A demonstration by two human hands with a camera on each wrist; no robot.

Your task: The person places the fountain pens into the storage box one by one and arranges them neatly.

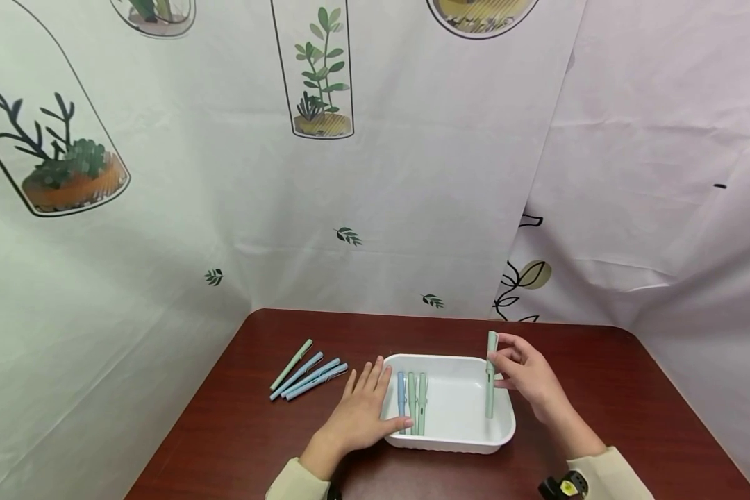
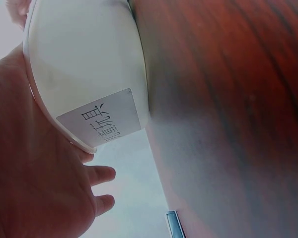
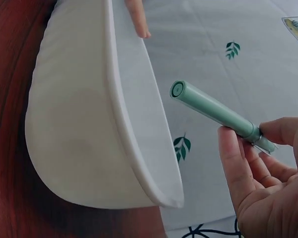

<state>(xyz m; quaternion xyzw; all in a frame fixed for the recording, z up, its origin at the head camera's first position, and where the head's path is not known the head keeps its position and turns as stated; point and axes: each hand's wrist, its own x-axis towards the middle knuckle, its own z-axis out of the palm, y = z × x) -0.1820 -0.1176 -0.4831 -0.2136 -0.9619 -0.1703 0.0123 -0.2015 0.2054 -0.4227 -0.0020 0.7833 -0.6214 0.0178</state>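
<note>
Between thumb and fingers, my right hand [image 1: 526, 369] pinches a green pen [image 1: 490, 389] above the right end of a white tray [image 1: 456, 443]. The right wrist view shows that pen [image 3: 213, 110] raised over the rim, its flat end toward the tray. My left hand [image 1: 365, 410] rests with spread fingers over the tray's left rim, thumb reaching inside. Near that thumb, one blue pen [image 1: 401, 389] and two green pens [image 1: 422, 403] lie side by side in the tray. From below, the left wrist view shows the left palm [image 2: 39, 163] against the rim.
Left of the tray, a green pen [image 1: 292, 362] and several blue pens [image 1: 315, 380] lie on the dark red table [image 1: 225, 423]. A white label [image 2: 102, 116] with printed characters is on the tray's side. Behind the table hangs a white plant-patterned cloth [image 1: 412, 208].
</note>
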